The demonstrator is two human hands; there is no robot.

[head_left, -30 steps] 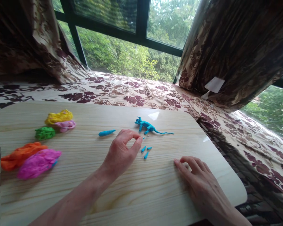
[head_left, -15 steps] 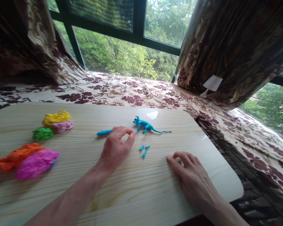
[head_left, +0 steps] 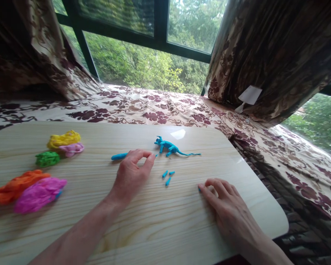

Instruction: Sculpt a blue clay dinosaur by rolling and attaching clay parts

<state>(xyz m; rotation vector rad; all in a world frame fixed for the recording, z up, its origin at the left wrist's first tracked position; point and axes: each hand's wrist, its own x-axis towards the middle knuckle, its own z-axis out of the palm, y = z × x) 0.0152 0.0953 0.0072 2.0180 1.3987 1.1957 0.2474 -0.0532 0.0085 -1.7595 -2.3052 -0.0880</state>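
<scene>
My left hand [head_left: 134, 167] is pinched, with the tip of a small blue clay piece showing at its fingertips. Behind its knuckles a blue clay roll [head_left: 118, 156] lies on the table. Just beyond the fingertips stands a blue clay animal [head_left: 168, 146] with horn-like points on its head and a long thin tail. Three short blue clay cones [head_left: 168, 181] lie between my hands. My right hand [head_left: 223, 197] rests on the table at the right, fingers curled and pressed together. A speck of blue clay [head_left: 199, 189] peeks out at its fingertips; the rest is hidden.
Lumps of yellow clay [head_left: 63, 140], pale pink clay [head_left: 72, 149], green clay [head_left: 47, 159], orange clay [head_left: 20, 185] and bright pink clay [head_left: 40, 195] sit on the left of the wooden table [head_left: 154, 228]. A white lamp [head_left: 249, 95] stands beyond the right edge, by the curtain.
My left hand has shifted slightly left, and a blue tip now shows at its fingers. My right hand has moved slightly right, with a blue speck now visible at its fingertips.
</scene>
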